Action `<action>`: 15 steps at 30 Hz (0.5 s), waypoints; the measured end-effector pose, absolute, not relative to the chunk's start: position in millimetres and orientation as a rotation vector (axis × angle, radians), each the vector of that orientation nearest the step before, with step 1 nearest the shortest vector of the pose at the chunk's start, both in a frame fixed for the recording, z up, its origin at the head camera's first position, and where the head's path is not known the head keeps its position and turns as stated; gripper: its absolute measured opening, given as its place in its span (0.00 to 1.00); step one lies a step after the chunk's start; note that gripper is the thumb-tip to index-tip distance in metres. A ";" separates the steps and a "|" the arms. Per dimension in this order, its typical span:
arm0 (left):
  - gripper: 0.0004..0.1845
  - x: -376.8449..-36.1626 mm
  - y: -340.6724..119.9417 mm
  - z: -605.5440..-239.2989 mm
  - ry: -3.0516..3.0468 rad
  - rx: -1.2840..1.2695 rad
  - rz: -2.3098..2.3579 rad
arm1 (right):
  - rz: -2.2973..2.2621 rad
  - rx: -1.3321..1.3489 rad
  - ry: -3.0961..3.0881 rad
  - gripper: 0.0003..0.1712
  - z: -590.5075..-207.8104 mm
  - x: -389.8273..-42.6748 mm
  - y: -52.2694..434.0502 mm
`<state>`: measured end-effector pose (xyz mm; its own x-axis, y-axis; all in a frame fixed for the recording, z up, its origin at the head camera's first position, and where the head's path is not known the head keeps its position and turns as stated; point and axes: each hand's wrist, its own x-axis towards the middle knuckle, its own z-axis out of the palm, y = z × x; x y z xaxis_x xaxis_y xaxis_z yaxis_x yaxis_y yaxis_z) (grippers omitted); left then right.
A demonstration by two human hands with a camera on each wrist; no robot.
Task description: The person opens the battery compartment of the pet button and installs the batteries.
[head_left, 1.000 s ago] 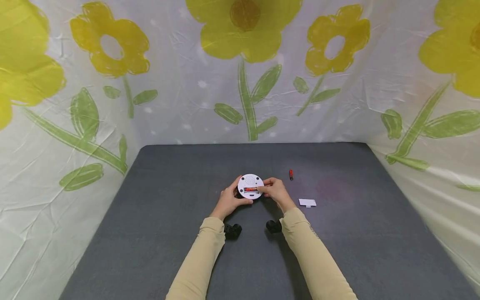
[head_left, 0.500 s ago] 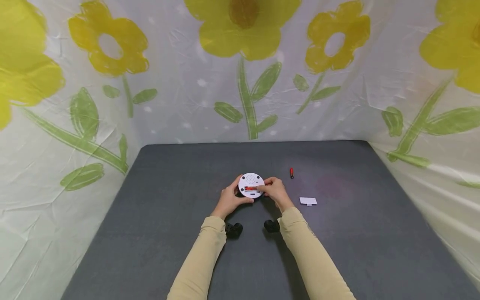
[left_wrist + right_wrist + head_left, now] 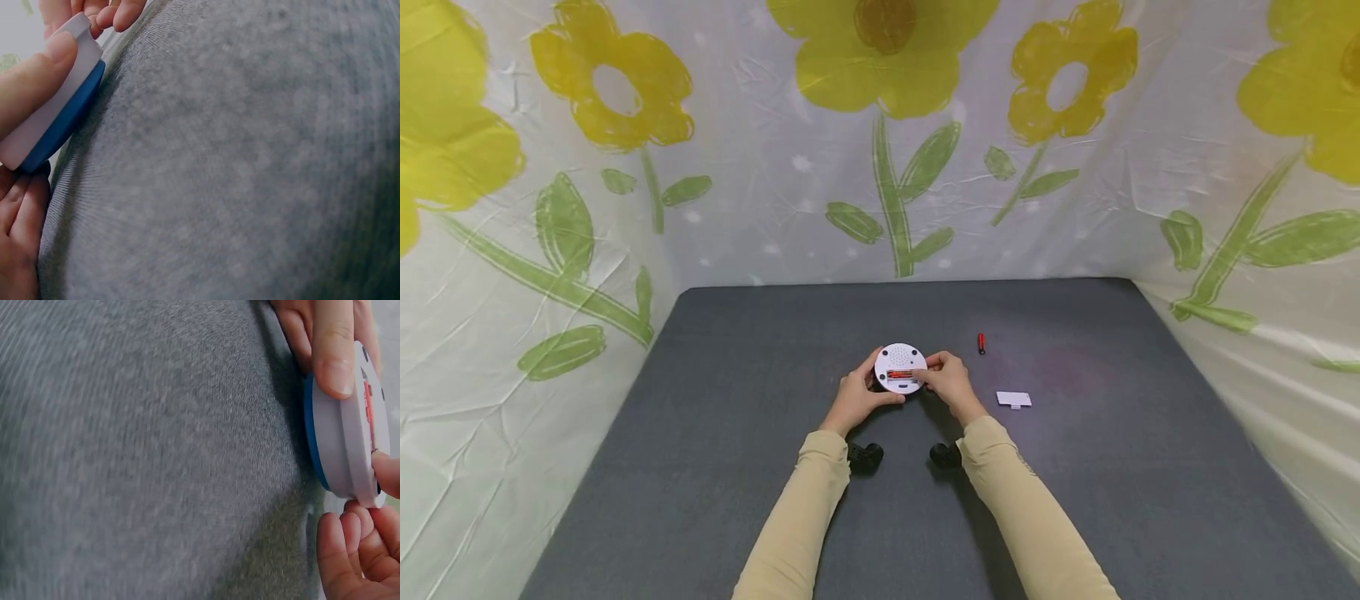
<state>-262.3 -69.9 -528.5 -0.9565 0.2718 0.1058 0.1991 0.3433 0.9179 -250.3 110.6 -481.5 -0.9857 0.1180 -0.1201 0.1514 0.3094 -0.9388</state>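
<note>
- Nearest the camera, two beige sleeves [image 3: 1000, 508] ran forward over the grey mat [image 3: 700, 467], each with a small black wrist camera [image 3: 867, 457] under it
- The left hand [image 3: 856, 398] cupped the round white device [image 3: 900, 367] from its left edge, thumb curled over the rim; the left wrist view showed a blue underside beneath the white shell
- The right hand [image 3: 950, 379] sat just right of the device, touching it, fingertips pinched at the right end of the red battery [image 3: 899, 375] lying in the slot
- That battery's long axis ran left to right across the device's face, so it lay straight leftward from the right fingertips; the right hand was the nearer one to it
- The device was held at the middle of the mat, its slotted face tilted toward the person
- Farther right, the flat white cover [image 3: 1014, 399] lay well apart from the hands
- Beyond the right hand, a second red battery [image 3: 981, 343] lay loose on the mat, its long axis pointing away from the person
- Against half a second before, the grips and the battery's seat looked unchanged; only the view had drifted slightly
</note>
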 end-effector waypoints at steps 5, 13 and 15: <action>0.53 -262.1 -70.7 -528.8 2.535 0.461 1.714 | -1.757 0.216 2.544 0.14 -480.9 -251.5 112.7; 0.53 -262.0 -70.8 -528.8 2.510 0.443 1.730 | -1.599 0.075 2.646 0.17 -475.1 -257.3 126.8; 0.53 -261.5 -70.7 -528.1 2.495 0.438 1.734 | -1.562 0.077 2.714 0.18 -473.9 -259.6 132.7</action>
<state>-261.5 -70.7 -528.1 -0.9568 0.2722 0.1024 0.1909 0.3220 0.9273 -259.6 132.7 -473.9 -0.9987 0.0379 -0.0327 0.0474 0.5013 -0.8640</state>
